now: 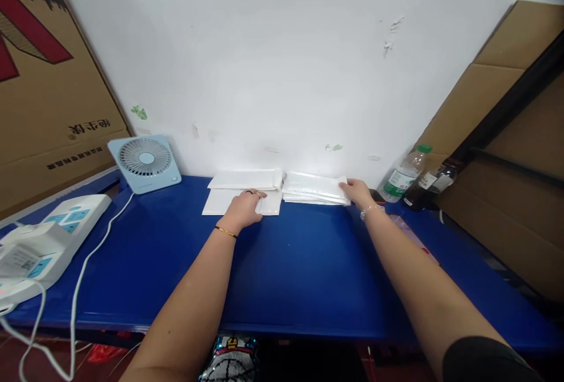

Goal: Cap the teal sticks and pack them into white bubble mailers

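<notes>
Resting our left hand [242,210] on some white packets [217,202], we cannot tell whether it grips any. Our right hand [360,193] touches the right end of another white stack [311,183], which lies between our hands; whether it pinches that, we cannot tell either. A green-capped bottle [402,177] stands right of that hand, a blue fan [147,160] well left of our other.

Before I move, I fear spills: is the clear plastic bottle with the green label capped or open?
Capped: a green cap sits atop the clear plastic bottle.
</notes>
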Tool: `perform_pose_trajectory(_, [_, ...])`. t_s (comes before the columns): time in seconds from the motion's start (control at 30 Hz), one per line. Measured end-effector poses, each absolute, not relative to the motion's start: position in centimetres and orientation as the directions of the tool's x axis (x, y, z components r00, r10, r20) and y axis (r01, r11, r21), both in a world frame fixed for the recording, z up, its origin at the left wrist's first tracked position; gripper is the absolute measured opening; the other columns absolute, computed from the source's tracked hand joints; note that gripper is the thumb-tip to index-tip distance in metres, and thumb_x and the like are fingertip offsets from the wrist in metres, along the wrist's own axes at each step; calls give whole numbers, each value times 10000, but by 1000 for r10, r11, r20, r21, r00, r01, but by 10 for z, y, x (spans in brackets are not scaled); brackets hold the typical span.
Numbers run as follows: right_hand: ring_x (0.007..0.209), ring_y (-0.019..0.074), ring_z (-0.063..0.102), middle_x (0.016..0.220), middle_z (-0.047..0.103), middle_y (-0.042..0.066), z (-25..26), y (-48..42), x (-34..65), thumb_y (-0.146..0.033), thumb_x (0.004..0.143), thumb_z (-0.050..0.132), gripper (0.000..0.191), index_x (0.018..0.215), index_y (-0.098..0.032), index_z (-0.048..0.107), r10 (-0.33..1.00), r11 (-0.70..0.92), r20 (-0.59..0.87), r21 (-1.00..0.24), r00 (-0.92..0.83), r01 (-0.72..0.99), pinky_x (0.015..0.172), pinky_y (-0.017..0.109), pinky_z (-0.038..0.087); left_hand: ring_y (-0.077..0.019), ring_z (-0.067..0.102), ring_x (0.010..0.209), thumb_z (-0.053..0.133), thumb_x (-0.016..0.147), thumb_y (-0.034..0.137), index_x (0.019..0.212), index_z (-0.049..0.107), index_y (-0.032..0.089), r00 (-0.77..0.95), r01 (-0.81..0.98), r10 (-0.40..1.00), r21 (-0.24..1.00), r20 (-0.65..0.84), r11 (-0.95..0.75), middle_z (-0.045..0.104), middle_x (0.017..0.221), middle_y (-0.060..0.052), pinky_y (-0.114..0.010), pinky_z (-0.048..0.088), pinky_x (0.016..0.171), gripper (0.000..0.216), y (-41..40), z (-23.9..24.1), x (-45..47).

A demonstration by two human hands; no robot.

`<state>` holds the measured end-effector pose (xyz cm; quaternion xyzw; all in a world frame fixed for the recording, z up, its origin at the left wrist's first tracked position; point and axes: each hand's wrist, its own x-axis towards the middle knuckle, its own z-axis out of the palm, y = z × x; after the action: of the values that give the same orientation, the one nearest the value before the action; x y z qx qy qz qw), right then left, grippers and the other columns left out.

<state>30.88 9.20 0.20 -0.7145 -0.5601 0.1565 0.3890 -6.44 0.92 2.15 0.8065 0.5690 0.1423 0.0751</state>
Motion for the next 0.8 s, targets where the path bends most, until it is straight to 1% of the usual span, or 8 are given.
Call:
perform_pose_trajectory(0.17, [918, 263, 594, 976, 660, 156, 5, 102, 300, -308, 760, 563, 377, 1047, -88, 671, 919, -82, 281, -549, 276, 832, 829, 349, 437, -240, 360, 1321, 582, 620, 130, 1360, 423, 242, 312, 936, 939, 120, 147, -330, 416, 1431, -52, -380, 374, 1034, 765, 18, 9, -68])
perform_pose_trajectory(0.37, [1165, 324, 469, 1313, 460, 191, 11, 68, 282, -349, 783, 558, 497, 1223, -118, 564, 839, 31, 502, -431, 211, 902, 960, 457, 378, -221, 588, 1081, 462, 740, 117, 1233, 577, 266, 216, 963, 964, 128, 156, -237, 654, 1167, -30, -307, 473, 861, 528, 19, 13, -72])
perform_pose_trajectory(0.43, [1057, 267, 544, 1208, 541, 149, 15, 45, 270, -340, 799, 548, 410, 1158, -150, 603, 863, 164, 492, -492, 117, 855, 906, 411, 435, -211, 604, 1050, 466, 742, 139, 1157, 622, 283, 225, 953, 964, 172, 143, -248, 675, 1127, 3, -291, 478, 828, 466, 15, 21, -71])
perform_pose_trajectory(0.5, [955, 220, 593, 1088, 616, 102, 17, 21, 253, -366, 815, 553, 350, 1102, -179, 622, 932, 282, 357, -604, -63, 745, 844, 364, 477, -197, 614, 1026, 501, 716, 162, 1107, 641, 290, 314, 918, 945, 225, 85, -326, 685, 1101, 28, -270, 475, 812, 434, 8, 30, -68])
perform_pose_trajectory(0.57, [1009, 216, 585, 1120, 622, 72, 16, 0, 236, -430, 791, 611, 403, 1139, -228, 601, 944, 329, 229, -684, -236, 652, 853, 358, 480, -197, 613, 1022, 565, 682, 204, 1125, 630, 286, 424, 873, 906, 272, -12, -405, 678, 1111, 19, -260, 468, 826, 456, -1, 37, -64])
perform_pose_trajectory(0.67, [1113, 237, 543, 1237, 576, 85, 7, -16, 216, -430, 746, 680, 530, 1224, -239, 551, 929, 328, 143, -749, -342, 576, 927, 401, 449, -255, 525, 1165, 706, 592, 370, 1332, 463, 280, 452, 864, 887, 292, -92, -410, 551, 1309, -49, -304, 434, 920, 784, -11, 40, -59])
perform_pose_trajectory(0.73, [1158, 243, 516, 1271, 552, 94, 0, -17, 208, -412, 737, 696, 581, 1262, -235, 520, 927, 314, 125, -774, -354, 550, 976, 428, 413, -326, 423, 1258, 767, 480, 502, 1431, 298, 241, 361, 914, 923, 246, -130, -323, 430, 1409, -129, -383, 403, 965, 1092, -13, 37, -58])
perform_pose_trajectory(0.8, [1180, 241, 499, 1274, 545, 98, -5, -13, 204, -403, 745, 692, 599, 1286, -237, 494, 940, 276, 113, -807, -323, 522, 1007, 444, 382, -375, 368, 1285, 779, 411, 559, 1434, 272, 205, 284, 950, 942, 184, -179, -252, 396, 1416, -181, -449, 385, 969, 1195, -11, 33, -59])
